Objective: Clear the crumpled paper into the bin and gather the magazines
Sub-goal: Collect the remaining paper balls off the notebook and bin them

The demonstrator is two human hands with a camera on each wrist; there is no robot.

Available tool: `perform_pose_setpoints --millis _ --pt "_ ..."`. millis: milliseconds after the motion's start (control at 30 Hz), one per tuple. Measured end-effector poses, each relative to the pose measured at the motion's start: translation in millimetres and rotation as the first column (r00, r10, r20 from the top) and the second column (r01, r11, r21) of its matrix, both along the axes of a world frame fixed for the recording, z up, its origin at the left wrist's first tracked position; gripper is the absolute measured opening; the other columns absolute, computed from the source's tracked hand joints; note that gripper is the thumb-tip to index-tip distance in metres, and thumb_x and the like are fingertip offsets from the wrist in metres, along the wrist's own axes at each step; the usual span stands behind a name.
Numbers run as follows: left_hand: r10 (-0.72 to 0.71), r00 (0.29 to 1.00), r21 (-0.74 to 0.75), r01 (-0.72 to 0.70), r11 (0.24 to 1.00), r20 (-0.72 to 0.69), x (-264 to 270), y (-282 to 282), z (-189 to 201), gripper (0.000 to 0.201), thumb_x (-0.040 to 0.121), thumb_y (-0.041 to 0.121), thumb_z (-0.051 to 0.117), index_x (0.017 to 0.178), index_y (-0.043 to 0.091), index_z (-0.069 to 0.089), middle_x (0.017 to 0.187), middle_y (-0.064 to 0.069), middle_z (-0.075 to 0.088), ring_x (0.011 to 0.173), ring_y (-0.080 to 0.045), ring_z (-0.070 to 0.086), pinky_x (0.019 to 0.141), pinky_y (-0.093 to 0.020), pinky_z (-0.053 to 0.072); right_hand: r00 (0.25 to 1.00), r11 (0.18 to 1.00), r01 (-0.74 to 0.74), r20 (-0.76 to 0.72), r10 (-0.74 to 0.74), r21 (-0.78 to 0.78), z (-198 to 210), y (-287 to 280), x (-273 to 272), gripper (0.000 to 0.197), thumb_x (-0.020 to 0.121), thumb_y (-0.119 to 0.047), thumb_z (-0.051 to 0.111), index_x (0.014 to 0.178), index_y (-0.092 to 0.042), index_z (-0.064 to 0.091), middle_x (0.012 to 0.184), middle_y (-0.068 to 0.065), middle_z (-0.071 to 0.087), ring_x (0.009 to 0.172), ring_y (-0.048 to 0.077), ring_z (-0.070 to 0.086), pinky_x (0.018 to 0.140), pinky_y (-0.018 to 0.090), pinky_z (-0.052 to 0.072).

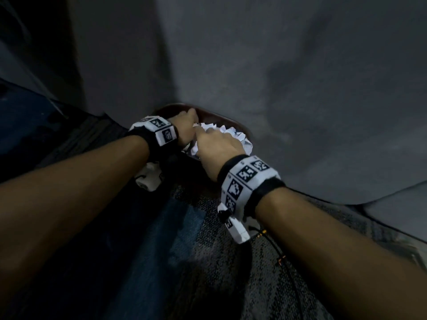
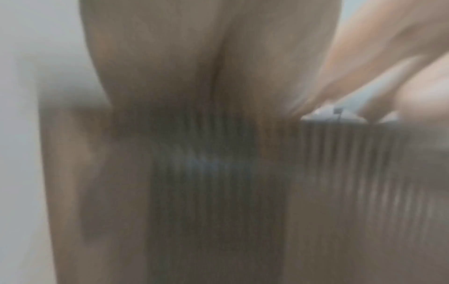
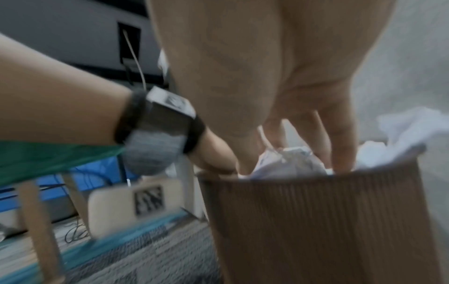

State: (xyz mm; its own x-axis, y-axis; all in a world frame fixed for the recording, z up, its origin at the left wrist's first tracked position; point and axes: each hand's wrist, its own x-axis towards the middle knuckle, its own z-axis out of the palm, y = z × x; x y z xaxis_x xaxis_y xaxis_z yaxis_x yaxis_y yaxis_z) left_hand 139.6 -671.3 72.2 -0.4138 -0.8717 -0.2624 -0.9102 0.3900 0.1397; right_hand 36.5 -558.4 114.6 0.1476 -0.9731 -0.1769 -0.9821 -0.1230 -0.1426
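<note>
A brown ribbed bin (image 3: pixel 316 221) stands on the carpet against a grey wall, heaped with white crumpled paper (image 3: pixel 289 163). In the head view the same bin (image 1: pixel 221 117) and paper (image 1: pixel 233 132) lie just beyond both hands. My right hand (image 3: pixel 313 146) reaches down from above, and its straight fingers (image 3: pixel 342 142) press into the paper. My left hand (image 1: pixel 184 125) is at the bin's left rim. Its fingers go over the rim and are hidden inside the bin (image 2: pixel 340 182). The left wrist view is blurred. No magazines are in view.
The grey wall (image 1: pixel 277 65) closes off the far side and the right. Patterned grey carpet (image 3: pixel 150 249) lies on the near side. To the left are pale wooden legs (image 3: pixel 36 221), a white box with a black-and-white tag (image 3: pixel 136 201), loose cables and a blue surface.
</note>
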Motion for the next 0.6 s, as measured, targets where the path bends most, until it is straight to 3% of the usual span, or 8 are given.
perform_pose_setpoints --millis 100,167,267,333,400,433,533,600 --pt "-0.019 0.999 -0.073 0.016 0.997 -0.031 5 10 23 0.03 0.089 0.034 0.051 0.113 0.016 0.052 0.122 -0.013 0.054 0.115 -0.033 0.052 0.092 -0.04 0.039 0.999 0.989 -0.026 0.044 0.033 -0.146 17 7 -5 0.037 0.093 -0.008 0.043 0.13 -0.012 0.047 0.124 0.008 0.057 0.113 0.033 0.056 0.077 0.038 0.039" --pt "-0.065 0.998 -0.183 0.066 0.981 0.012 9 20 20 0.037 0.091 0.043 0.038 0.117 0.022 0.053 0.13 -0.005 0.052 0.126 -0.029 0.044 0.1 -0.047 0.032 0.997 0.969 -0.028 0.059 0.044 -0.246 22 10 -14 0.033 0.092 -0.009 0.043 0.123 -0.015 0.053 0.121 0.006 0.058 0.111 0.031 0.056 0.075 0.038 0.039" --pt "-0.024 0.994 -0.126 0.01 0.992 -0.106 16 41 2 0.065 0.088 0.064 0.011 0.134 0.033 0.044 0.147 0.006 0.039 0.139 -0.024 0.03 0.112 -0.052 0.02 0.983 0.96 0.165 0.116 -0.141 -0.228 1 17 -34 0.039 0.095 -0.018 0.04 0.132 -0.008 0.044 0.137 0.014 0.044 0.129 0.032 0.04 0.103 0.039 0.036" --pt "0.03 0.997 -0.049 -0.033 0.998 -0.073 20 50 -10 0.074 0.083 0.077 0.017 0.143 0.036 0.03 0.153 0.006 0.032 0.136 -0.026 0.038 0.111 -0.044 0.028 0.966 0.973 0.22 0.153 -0.207 -0.067 -24 23 -36 0.057 0.099 -0.033 0.025 0.143 0.003 0.027 0.15 0.025 0.023 0.142 0.036 0.016 0.118 0.042 0.019" --pt "0.036 0.999 -0.027 -0.036 0.999 -0.002 18 49 -10 0.075 0.08 0.079 0.026 0.145 0.04 0.025 0.154 0.007 0.031 0.133 -0.026 0.041 0.109 -0.043 0.031 0.985 0.986 0.163 0.043 -0.164 0.028 -42 24 -30 0.075 0.094 -0.043 0.003 0.145 0.009 0.019 0.153 0.03 0.012 0.145 0.04 0.001 0.12 0.047 0.005" --pt "0.038 0.999 -0.014 -0.038 0.999 -0.002 16 47 -7 0.075 0.08 0.079 0.029 0.144 0.041 0.024 0.154 0.007 0.03 0.134 -0.026 0.04 0.11 -0.044 0.03 0.989 0.988 0.151 0.004 -0.151 0.039 -47 23 -28 0.077 0.093 -0.045 0.003 0.147 0.009 0.015 0.154 0.031 0.01 0.146 0.04 -0.002 0.12 0.048 0.002" --pt "0.042 0.999 0.046 -0.042 0.998 0.002 13 40 -3 0.073 0.082 0.072 0.038 0.146 0.042 0.019 0.155 0.006 0.027 0.139 -0.026 0.033 0.112 -0.045 0.028 0.99 0.99 0.124 -0.075 -0.119 0.065 -40 11 -26 0.062 0.099 -0.035 0.017 0.143 0.006 0.028 0.149 0.028 0.027 0.142 0.037 0.019 0.12 0.047 0.006" --pt "0.044 0.999 0.113 -0.046 0.993 0.015 11 35 -2 0.076 0.081 0.068 0.042 0.147 0.042 0.014 0.154 0.005 0.027 0.14 -0.03 0.029 0.112 -0.046 0.025 0.996 0.992 0.034 -0.083 -0.024 0.124 -32 2 -25 0.045 0.099 -0.025 0.026 0.129 -0.001 0.048 0.134 0.023 0.046 0.127 0.036 0.041 0.113 0.045 0.024"
